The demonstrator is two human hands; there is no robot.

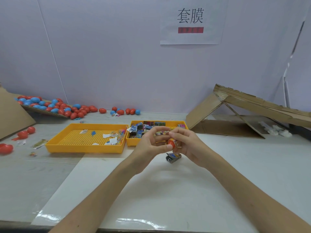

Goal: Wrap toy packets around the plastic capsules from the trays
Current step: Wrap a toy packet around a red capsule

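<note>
A white table stands before a pale violet wall, and a paper sign [190,22] hangs in the upper middle of the frame. In the centre, the right hand [188,145] is curled around a red capsule [171,143] and grips it together with the toy packet [176,143] that sits on it like a sleeve. The left hand [149,142] meets it from the left. Its thumb presses on the bare red end and its fingers bend over the top, so both hands hold the same capsule above the table.

The capsule's long axis lies almost left to right in the frame. The uncovered end points to the left hand and the covered end is hidden inside the right palm. I judge that the packet must now travel along this axis toward the left hand, which is the nearer one to the bare end.

Just below the hands a loose packet [173,157] lies on the table. Behind them is the right tray [131,143], full of packets, and beside it the left tray [84,148]. Many capsules [55,106] lie at the upper left.
</note>
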